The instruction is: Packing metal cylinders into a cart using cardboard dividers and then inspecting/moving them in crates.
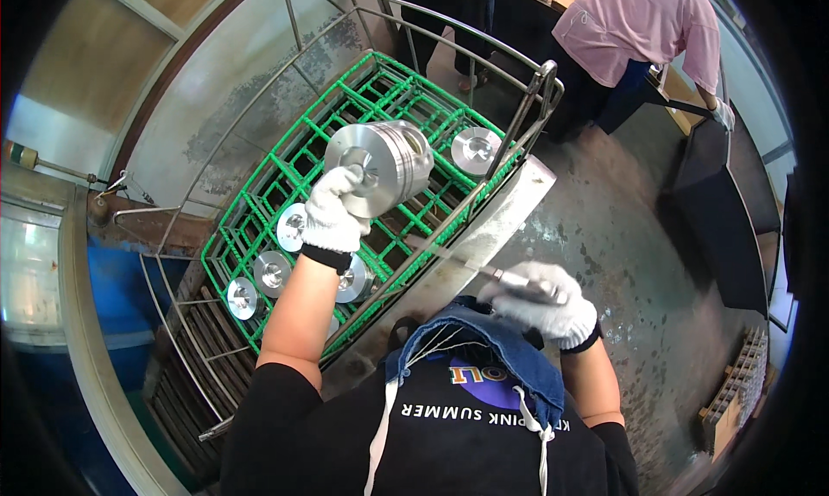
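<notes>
My left hand point(332, 215), in a white knit glove, is closed on a shiny metal piston point(401, 164), tilted and raised above a green-coated wire rack point(298, 142). Ring grooves run around the piston's side, and my fingers reach into its hollow. In my gloved right hand point(557, 315) is a thin-bladed hand tool point(449, 256), its blade pointing up and left, apart from the piston. The blade is blurred; it may be a file or a knife. Other pistons sit in the rack's cells: one point(476, 151) at the right, several point(272, 273) at the lower left.
Metal rails point(466, 30) surround the rack on its cart. A person in a pink top point(643, 30) bends over at the far right, near a black bench point(721, 211). Another person stands behind the rack. Blue drums point(117, 293) stand at the left.
</notes>
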A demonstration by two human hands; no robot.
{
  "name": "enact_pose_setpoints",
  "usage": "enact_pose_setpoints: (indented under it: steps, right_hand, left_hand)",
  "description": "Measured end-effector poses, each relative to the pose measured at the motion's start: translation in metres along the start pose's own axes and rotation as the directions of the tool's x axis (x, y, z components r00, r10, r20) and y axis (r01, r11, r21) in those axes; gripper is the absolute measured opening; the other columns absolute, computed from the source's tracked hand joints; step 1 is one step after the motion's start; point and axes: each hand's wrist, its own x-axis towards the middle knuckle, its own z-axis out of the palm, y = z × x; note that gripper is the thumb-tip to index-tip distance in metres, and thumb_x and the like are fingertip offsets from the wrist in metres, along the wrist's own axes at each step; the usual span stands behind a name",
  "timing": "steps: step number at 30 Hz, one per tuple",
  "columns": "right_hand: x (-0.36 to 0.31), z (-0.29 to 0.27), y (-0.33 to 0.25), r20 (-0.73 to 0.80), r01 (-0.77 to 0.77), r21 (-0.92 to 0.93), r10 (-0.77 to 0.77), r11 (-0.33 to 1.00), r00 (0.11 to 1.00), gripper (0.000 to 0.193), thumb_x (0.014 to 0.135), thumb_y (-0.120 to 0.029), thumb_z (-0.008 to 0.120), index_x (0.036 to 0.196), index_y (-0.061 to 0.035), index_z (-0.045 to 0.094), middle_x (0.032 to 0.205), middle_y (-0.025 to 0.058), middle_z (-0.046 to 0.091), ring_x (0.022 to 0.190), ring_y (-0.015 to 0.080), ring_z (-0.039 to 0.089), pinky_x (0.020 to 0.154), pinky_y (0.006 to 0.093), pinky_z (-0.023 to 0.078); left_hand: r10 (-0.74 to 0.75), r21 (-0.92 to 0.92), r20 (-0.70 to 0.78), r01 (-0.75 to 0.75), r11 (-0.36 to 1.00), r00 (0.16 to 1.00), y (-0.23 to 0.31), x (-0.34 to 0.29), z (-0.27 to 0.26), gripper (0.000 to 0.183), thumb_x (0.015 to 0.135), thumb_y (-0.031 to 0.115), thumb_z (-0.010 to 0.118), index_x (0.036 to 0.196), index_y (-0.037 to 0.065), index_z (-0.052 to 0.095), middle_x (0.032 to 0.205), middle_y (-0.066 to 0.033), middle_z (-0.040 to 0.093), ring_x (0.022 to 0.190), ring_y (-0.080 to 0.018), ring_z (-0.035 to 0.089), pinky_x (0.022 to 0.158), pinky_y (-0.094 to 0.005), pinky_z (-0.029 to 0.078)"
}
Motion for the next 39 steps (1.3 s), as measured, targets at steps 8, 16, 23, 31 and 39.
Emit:
enact_pose_setpoints:
  steps: [8,16,23,31,39]
  right_hand:
    - [0.0,0.001,0.013,-0.011,-0.096,0.069,0.097,0.993,0.995,0.017,0.084,-0.013,0.076,0.1,-0.0092,0.077,0.085,0.0018,0.074,0.064,0.0095,0.064,0.06,0.0223,0.052]
    - [-0.009,-0.023,0.063,-0.128,-0.323,0.563,0.467,0.76,0.875,0.027,0.088,-0.012,0.071,0.114,-0.0034,0.069,0.093,0.0053,0.072,0.065,0.0123,0.066,0.053,0.0278,0.054]
    - [0.027,-0.029,0.072,-0.138,-0.465,0.281,0.515,0.84,0.846,0.034,0.088,-0.022,0.067,0.122,-0.0161,0.069,0.088,0.0006,0.069,0.058,0.0118,0.059,0.055,0.0273,0.051]
    - [0.086,-0.041,0.103,-0.291,-0.441,0.171,0.473,0.881,0.832,0.03,0.084,-0.037,0.067,0.099,-0.0112,0.066,0.087,0.0061,0.068,0.081,0.0183,0.064,0.076,0.0299,0.051]
    - [0.077,-0.045,0.119,-0.371,-0.458,0.131,0.472,0.879,0.8,0.035,0.083,-0.042,0.07,0.1,-0.0117,0.068,0.091,0.0142,0.07,0.083,0.0285,0.065,0.081,0.036,0.052]
  left_hand:
    - [0.093,-0.023,0.263,-0.09,0.996,0.96,0.0,0.031,0.002,0.024,0.091,0.018,0.061,0.11,0.003,0.064,0.103,-0.0089,0.069,0.094,-0.0213,0.066,0.09,-0.0334,0.053]
    - [0.108,-0.007,-0.033,-0.108,0.994,0.994,-0.002,0.101,0.049,0.03,0.094,0.027,0.064,0.12,0.011,0.063,0.115,-0.0088,0.069,0.106,-0.0274,0.067,0.093,-0.0458,0.056]
    - [0.008,0.086,-0.093,0.0,0.996,0.996,-0.061,0.183,0.012,0.035,0.077,0.003,0.064,0.112,0.002,0.065,0.108,-0.0122,0.07,0.103,-0.0309,0.066,0.098,-0.0448,0.051]
    - [0.188,0.59,-0.145,-0.068,0.805,0.971,-0.081,0.145,0.022,0.022,0.075,0.015,0.076,0.095,0.009,0.068,0.096,-0.005,0.071,0.089,-0.0195,0.064,0.082,-0.0335,0.05]
    - [-0.154,0.957,0.244,-0.263,-0.121,0.957,-0.119,0.08,0.112,0.051,0.093,0.048,0.062,0.128,0.011,0.063,0.126,-0.0199,0.064,0.118,-0.0353,0.061,0.099,-0.0485,0.049]
